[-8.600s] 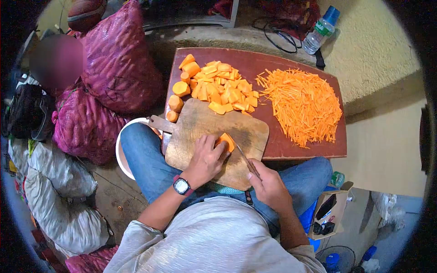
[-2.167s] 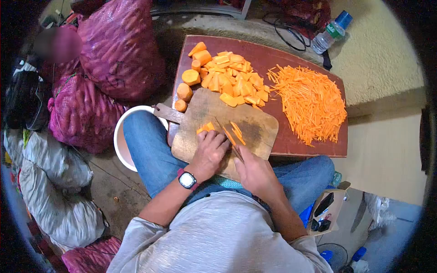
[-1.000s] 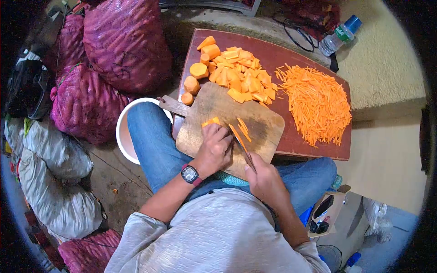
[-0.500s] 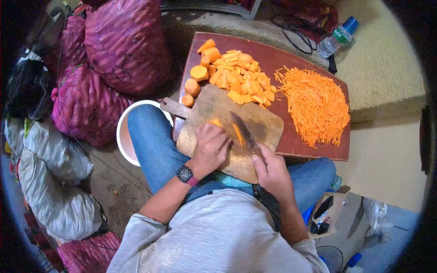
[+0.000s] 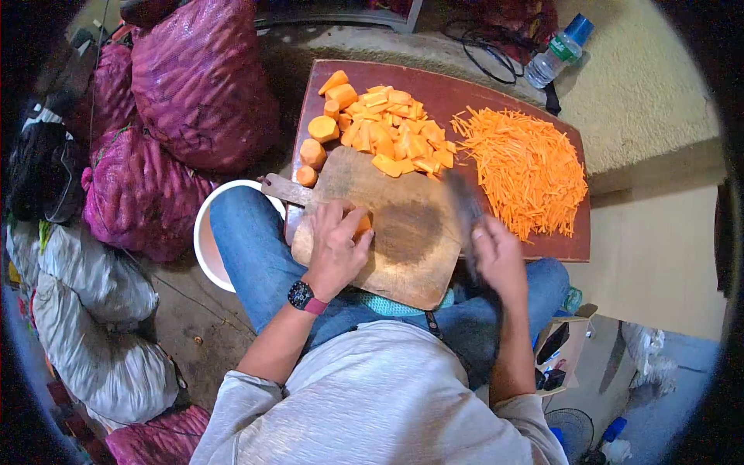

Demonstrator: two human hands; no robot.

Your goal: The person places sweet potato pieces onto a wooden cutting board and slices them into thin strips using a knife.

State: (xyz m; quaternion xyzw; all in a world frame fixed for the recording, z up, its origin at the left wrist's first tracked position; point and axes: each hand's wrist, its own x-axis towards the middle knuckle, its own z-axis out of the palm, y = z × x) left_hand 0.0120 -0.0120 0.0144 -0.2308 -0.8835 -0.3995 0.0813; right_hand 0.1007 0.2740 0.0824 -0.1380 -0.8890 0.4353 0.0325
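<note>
My left hand (image 5: 336, 246) presses an orange carrot piece (image 5: 363, 224) against the left part of the wooden cutting board (image 5: 415, 267); its fingers are curled round the piece. My right hand (image 5: 500, 256) grips a knife (image 5: 463, 200), blurred by motion, at the right edge of the board. Just past the blade lies a big heap of thin carrot strips (image 5: 527, 174) on the dark red table (image 5: 434, 81). Behind the board are a pile of flat carrot slices (image 5: 403, 132) and several thick carrot chunks (image 5: 323, 128).
A white basin (image 5: 203, 236) stands beside my left knee. Large magenta mesh sacks (image 5: 198, 85) and white sacks (image 5: 101, 341) fill the left side. At the back right, a water bottle (image 5: 554, 58) lies on the ledge near a black cable (image 5: 488, 46).
My right hand and the knife have moved right, from mid-board to its right edge near the strip heap. The few cut strips beside the blade are gone from the board. My left hand still holds the piece.
</note>
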